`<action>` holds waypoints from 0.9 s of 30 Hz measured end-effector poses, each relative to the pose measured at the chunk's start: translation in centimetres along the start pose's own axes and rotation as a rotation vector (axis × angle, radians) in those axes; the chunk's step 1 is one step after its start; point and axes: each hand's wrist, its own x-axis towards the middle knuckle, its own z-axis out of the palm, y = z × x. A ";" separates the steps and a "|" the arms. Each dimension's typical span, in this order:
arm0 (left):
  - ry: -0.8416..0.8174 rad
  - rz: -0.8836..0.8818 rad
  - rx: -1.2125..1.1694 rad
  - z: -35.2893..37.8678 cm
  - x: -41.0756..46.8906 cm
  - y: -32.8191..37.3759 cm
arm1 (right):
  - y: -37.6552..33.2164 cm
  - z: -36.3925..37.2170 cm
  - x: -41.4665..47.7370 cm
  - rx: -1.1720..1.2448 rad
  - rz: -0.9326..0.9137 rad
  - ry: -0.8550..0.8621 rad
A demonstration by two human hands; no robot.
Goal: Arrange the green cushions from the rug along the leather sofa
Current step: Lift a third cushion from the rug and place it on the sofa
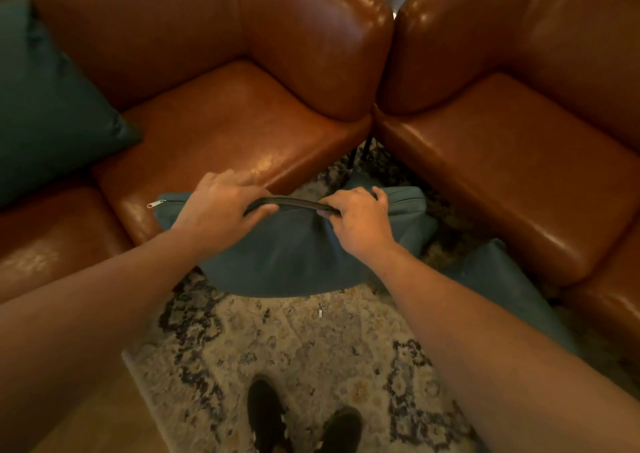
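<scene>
Exposure: dim interior, heavy amber cast throughout.
Light: falls from above, to judge by the sheen on upward-facing leather.
Glare: pale streaks on the leather sofa (214,123) at its rounded back corners and along the seat fronts; worn patches shine whitish.
Shadow: left cushion (52,99) nearly black-green, its folds mostly lost; deep dark in the gap between sofa sections; soft shadow on the rug (311,348) under the held cushion (294,251).
Sharpness: soft overall. Left hand (221,206) and right hand (356,220) slightly smeared, rug pattern mushy, shoes (266,414) reduced to dark shapes. Zip pull (152,204) fairly crisp.
Distortion: wide-angle bowing of sofa lines; forearms (104,300) swell toward the lower corners.
</scene>
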 end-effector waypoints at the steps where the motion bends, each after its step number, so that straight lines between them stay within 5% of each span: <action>1: 0.059 -0.064 0.046 -0.9 -0.3 -0.5 | -0.4 -0.8 0.4 0.010 -0.009 0.008; 6: 0.285 -0.770 -0.029 -4.5 -2.3 -4.4 | -3.0 -3.8 3.3 -0.025 -0.056 0.012; 11: 0.252 -1.322 -0.923 -2.8 -1.8 -11.9 | -5.6 -4.8 8.8 -0.063 -0.109 0.043; 14: 0.281 -1.269 -1.196 -0.6 -0.3 -15.1 | -7.1 -4.2 12.7 -0.100 -0.115 0.045; 27: 0.367 -1.184 -0.983 -4.4 9.5 -31.9 | -15.3 -3.9 34.2 -0.079 -0.182 -0.157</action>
